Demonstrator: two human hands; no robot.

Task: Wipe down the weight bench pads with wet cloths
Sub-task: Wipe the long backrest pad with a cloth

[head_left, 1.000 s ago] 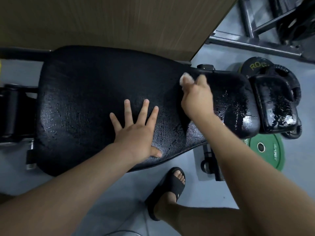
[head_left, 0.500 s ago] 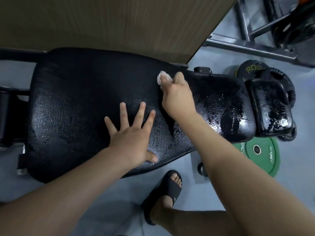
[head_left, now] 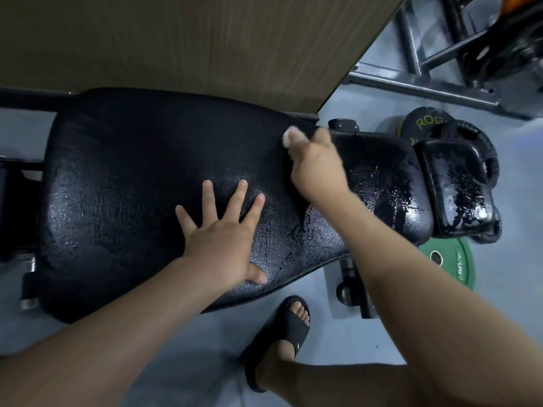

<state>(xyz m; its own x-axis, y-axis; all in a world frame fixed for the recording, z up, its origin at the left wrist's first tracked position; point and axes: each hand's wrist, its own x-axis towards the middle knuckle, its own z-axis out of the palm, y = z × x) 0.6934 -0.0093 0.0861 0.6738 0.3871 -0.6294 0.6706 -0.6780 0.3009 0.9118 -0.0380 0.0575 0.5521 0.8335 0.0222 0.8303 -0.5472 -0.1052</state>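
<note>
In the head view we look down on the surface: a broad black pad (head_left: 132, 171), cracked and glistening wet, set against a wooden panel (head_left: 176, 39). Our left hand (head_left: 223, 239) lies flat on it, grip wide and empty. Our right hand (head_left: 317, 168) has its grip curled round a white cloth (head_left: 289, 136) at the pad's far edge, just beside the narrower seat pad (head_left: 388, 183). On the grey floor (head_left: 514, 259) lie a green weight plate (head_left: 452, 259) and a black plate (head_left: 423, 121), with a steel frame (head_left: 426, 86) beyond them.

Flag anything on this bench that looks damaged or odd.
The large pad has a black cover cracked all over, clearest beside the left hand pressed flat on it. The seat pad and end pad glisten with water streaks, likely from the white cloth in the right hand.
</note>
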